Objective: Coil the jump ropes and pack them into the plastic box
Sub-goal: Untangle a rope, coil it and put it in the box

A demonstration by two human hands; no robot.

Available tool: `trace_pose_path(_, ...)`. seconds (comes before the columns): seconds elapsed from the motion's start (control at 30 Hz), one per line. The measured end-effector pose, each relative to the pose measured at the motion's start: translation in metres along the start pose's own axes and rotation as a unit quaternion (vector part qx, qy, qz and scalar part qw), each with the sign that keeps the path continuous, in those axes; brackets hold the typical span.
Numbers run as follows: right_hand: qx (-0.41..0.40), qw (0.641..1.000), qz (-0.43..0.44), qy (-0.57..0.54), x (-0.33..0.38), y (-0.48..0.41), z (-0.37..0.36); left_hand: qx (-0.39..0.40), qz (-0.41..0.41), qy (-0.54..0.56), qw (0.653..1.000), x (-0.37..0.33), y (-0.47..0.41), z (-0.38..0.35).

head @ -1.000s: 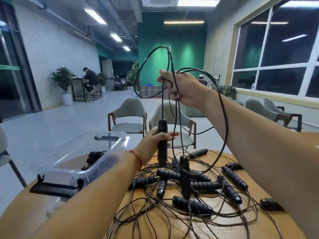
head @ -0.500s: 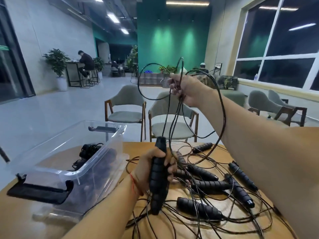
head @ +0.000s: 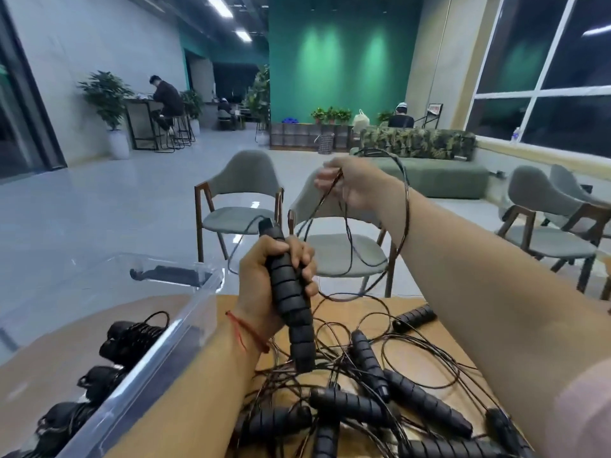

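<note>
- Step in hand, as judged: coiling one jump rope. The left grip point(head: 274, 285) is closed round a black ribbed handle point(head: 292, 302) held upright at mid-frame. The right grip point(head: 353, 186), above and to its right, pinches loops of the thin cord point(head: 406, 219), which arcs over that wrist.
- The other jump ropes point(head: 363, 401) lie tangled on the bench point(head: 443, 348) at lower centre. Coiled ones point(head: 129, 338) already sit in the plastic box point(head: 185, 328) at lower left.
- The next move probably calls for winding the gathered loops round the handle, keeping the trailing cord clear of the tangle, then carrying the bundle left into the box.
- Since half a second ago, the right grip has dropped from the upper centre, its tall loop has collapsed, and the left grip has risen.
</note>
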State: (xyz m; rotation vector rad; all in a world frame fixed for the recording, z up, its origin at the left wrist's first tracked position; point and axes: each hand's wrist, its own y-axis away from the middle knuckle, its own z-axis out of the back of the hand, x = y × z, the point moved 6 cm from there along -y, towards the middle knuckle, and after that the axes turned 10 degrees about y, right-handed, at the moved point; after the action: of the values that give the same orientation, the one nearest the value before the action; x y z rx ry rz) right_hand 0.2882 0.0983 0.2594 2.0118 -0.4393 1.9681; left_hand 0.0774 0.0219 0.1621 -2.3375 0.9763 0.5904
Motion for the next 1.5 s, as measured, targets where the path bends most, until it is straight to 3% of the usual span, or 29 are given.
trace_pose_path(0.07, -0.026, 1.000, 0.003, -0.004, -0.005, -0.024, 0.015, -0.042, -0.025, -0.003, 0.999, -0.007, -0.016, 0.010)
trace_pose_path(0.13, 0.007, 0.995, -0.068, 0.078, -0.041, -0.036, 0.026, -0.124, -0.025, 0.001, 0.992, -0.007, -0.025, 0.032)
trace_pose_path(0.17, 0.030, 0.974, -0.144, 0.173, -0.076, -0.040, 0.035, -0.175, -0.017, 0.003, 0.984, -0.004, -0.025, 0.049)
trace_pose_path(0.23, 0.084, 0.877, -0.288, 0.376, -0.140, -0.035, 0.065, -0.255, 0.024, 0.022, 0.967, 0.005, -0.020, 0.071)
trace_pose_path(0.3, 0.155, 0.819, -0.357, 0.422, -0.182, -0.029, 0.082, -0.291, 0.059, 0.040, 0.954, 0.014, -0.015, 0.085)
trace_pose_path(0.37, 0.204, 0.828, -0.340, 0.396, -0.192, -0.021, 0.086, -0.304, 0.068, 0.042, 0.949, 0.019, -0.013, 0.090)
trace_pose_path(0.5, 0.186, 0.937, -0.216, 0.202, -0.150, -0.010, 0.075, -0.289, 0.053, 0.079, 0.953, 0.016, -0.021, 0.085)
trace_pose_path(0.53, 0.185, 0.947, -0.193, 0.179, -0.142, -0.009, 0.073, -0.279, 0.046, 0.084, 0.955, 0.013, -0.024, 0.081)
trace_pose_path(0.6, 0.208, 0.925, -0.191, 0.254, -0.140, 0.001, 0.064, -0.258, 0.033, 0.096, 0.961, 0.007, -0.029, 0.075)
trace_pose_path(0.7, 0.279, 0.840, -0.200, 0.419, -0.158, 0.023, 0.043, -0.221, 0.018, 0.119, 0.968, -0.003, -0.032, 0.068)
trace_pose_path(0.73, 0.293, 0.832, -0.189, 0.430, -0.164, 0.032, 0.034, -0.211, 0.017, 0.122, 0.970, -0.004, -0.033, 0.065)
trace_pose_path(0.87, 0.312, 0.877, -0.170, 0.324, -0.184, 0.052, -0.001, -0.194, 0.012, 0.085, 0.977, -0.009, -0.037, 0.050)
trace_pose_path(1.0, 0.350, 0.874, -0.176, 0.287, -0.195, 0.063, -0.016, -0.202, 0.010, 0.081, 0.976, -0.010, -0.036, 0.042)
trace_pose_path(1.07, 0.331, 0.895, -0.126, 0.271, -0.186, 0.061, -0.021, -0.198, 0.018, 0.075, 0.977, -0.010, -0.033, 0.043)
trace_pose_path(1.1, 0.289, 0.918, -0.081, 0.259, -0.177, 0.056, -0.022, -0.191, 0.026, 0.069, 0.979, -0.009, -0.031, 0.043)
trace_pose_path(1.17, 0.124, 0.966, -0.006, 0.228, -0.152, 0.038, -0.008, -0.169, 0.042, 0.051, 0.983, -0.006, -0.025, 0.044)
trace_pose_path(1.23, -0.026, 0.974, -0.018, 0.226, -0.135, 0.026, 0.019, -0.150, 0.050, 0.040, 0.987, -0.002, -0.018, 0.047)
trace_pose_path(1.27, -0.047, 0.964, -0.049, 0.256, -0.134, 0.024, 0.028, -0.143, 0.052, 0.039, 0.988, -0.001, -0.015, 0.050)
trace_pose_path(1.37, 0.078, 0.919, -0.142, 0.359, -0.146, 0.046, 0.025, -0.142, 0.062, 0.045, 0.987, 0.001, -0.007, 0.058)
trace_pose_path(1.5, 0.184, 0.909, -0.156, 0.340, -0.160, 0.085, 0.004, -0.134, 0.090, 0.038, 0.986, 0.012, -0.002, 0.057)
